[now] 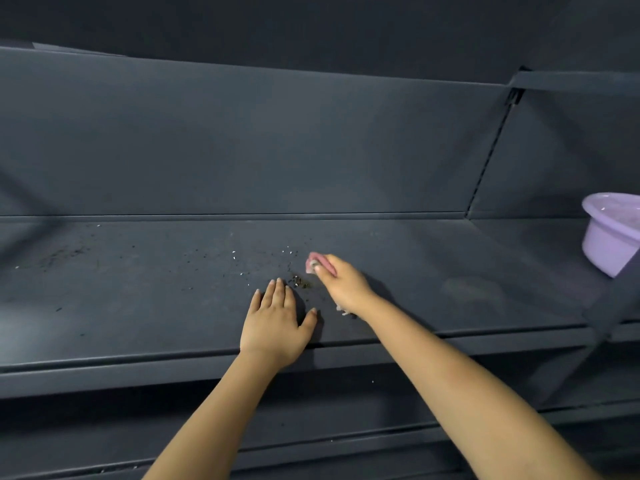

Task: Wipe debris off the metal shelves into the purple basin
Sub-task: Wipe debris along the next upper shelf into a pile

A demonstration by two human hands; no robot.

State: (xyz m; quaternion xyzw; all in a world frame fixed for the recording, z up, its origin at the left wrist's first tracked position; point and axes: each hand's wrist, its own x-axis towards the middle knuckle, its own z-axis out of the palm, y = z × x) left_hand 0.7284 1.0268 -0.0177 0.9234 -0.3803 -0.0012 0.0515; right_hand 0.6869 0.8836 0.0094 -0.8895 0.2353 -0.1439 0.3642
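— Left hand (273,323)?
— Flat on metal shelf (138,299) near front edge, fingers straight, holding nothing.
— Right hand (341,284)?
— Gripping pink cloth (320,263) beside debris (299,281). Purple basin (611,233) at right edge.

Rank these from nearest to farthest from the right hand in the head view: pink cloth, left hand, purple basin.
1. pink cloth: gripped in the right hand itself.
2. left hand: just to its left, flat on the shelf.
3. purple basin: far off at the right edge.

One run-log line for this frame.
left hand flat on shelf | right hand grips pink cloth | debris between hands | purple basin far right
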